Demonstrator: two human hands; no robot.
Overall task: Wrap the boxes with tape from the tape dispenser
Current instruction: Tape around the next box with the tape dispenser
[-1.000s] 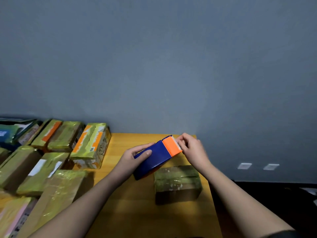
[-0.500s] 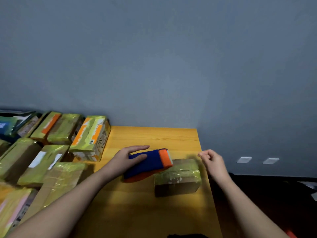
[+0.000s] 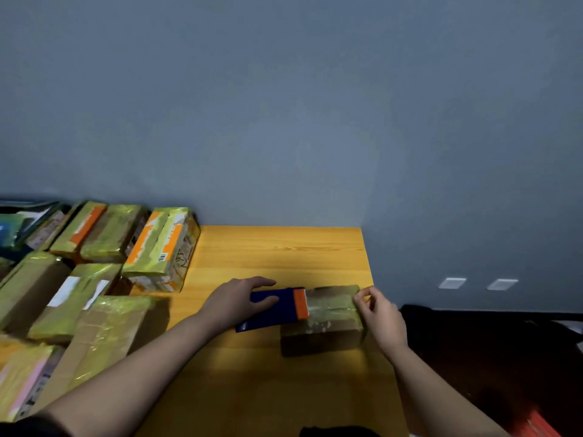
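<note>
The right hand (image 3: pixel 380 313) has come back in from the table's edge and now sits at the right end of the brown box (image 3: pixel 325 320), while the tape dispenser (image 3: pixel 277 307) has dropped flatter, its orange end pressed against the box's left top edge. A band of clear tape (image 3: pixel 331 305) runs across the top of the box from that orange end to the right-hand fingers. Those fingers are curled and seem to pinch the tape end at the box's far right corner, though the tape itself is hard to make out there. The left hand (image 3: pixel 239 299) lies over the dispenser's blue body, thumb on the near side, fingers stretched across the top, gripping it.

The box sits near the right edge of the yellow wooden table (image 3: pixel 284 250), close to the person. Off to the left, a crowd of already wrapped boxes (image 3: pixel 104 269) fills the table, yellowish tape shining on them; the nearest, with orange patches (image 3: pixel 161 247), stands well apart from the dispenser. Behind it all, a plain grey wall (image 3: pixel 284 105). Low on the right, two pale wall plates (image 3: pixel 476 283) sit above dark floor.
</note>
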